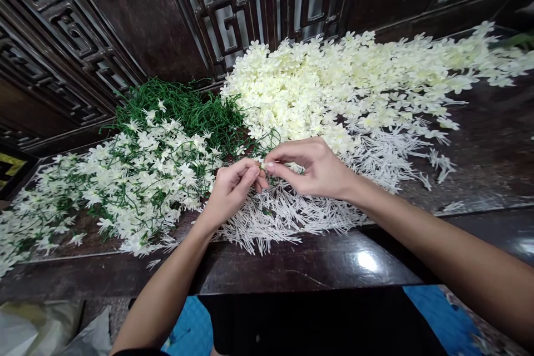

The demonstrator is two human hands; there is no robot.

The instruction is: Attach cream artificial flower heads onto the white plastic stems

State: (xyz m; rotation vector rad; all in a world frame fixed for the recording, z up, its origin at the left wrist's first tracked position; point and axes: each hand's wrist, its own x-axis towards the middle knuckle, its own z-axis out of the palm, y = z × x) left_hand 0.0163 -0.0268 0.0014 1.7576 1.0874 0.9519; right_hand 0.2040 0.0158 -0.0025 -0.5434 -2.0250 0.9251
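Over the middle of the heaps my two hands meet fingertip to fingertip. My left hand [233,186] is closed in a pinch on a thin green artificial flower stem, mostly covered by the fingers. Thumb and forefinger of my right hand [311,169] pinch a small white piece against the stem's tip; its exact shape is too small to tell. Under both hands lie white plastic stamens [287,211]. Behind them is a pile of loose cream-white artificial petals [292,89]. Green plastic stems [179,105] are heaped behind and left of my left hand.
Artificial flowers on green stems [146,189] spread along the left of the dark wooden bench [312,267]. More white stamens [392,156] lie to the right. A carved wooden lattice back [225,5] rises behind the piles. Pale bags [41,322] sit below at the left.
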